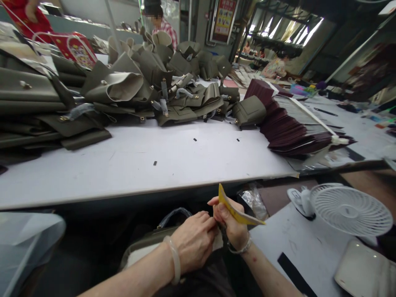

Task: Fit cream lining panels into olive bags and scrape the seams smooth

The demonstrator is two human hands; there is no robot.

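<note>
In the head view, my right hand is closed around a thin, curved yellow piece with a pale edge; its kind is unclear. My left hand is beside it, fingers curled down and pressed together near the right fingertips. What the left fingers grip is hidden. Below both hands an olive-grey bag rests on my lap, showing a white area and a plastic-wrapped handle. My hands cover its right part.
A white table runs across in front. Olive bags are heaped along its far side. A strapped stack of maroon pieces stands right of them. To my right are a white fan and a black strip. People sit farther back.
</note>
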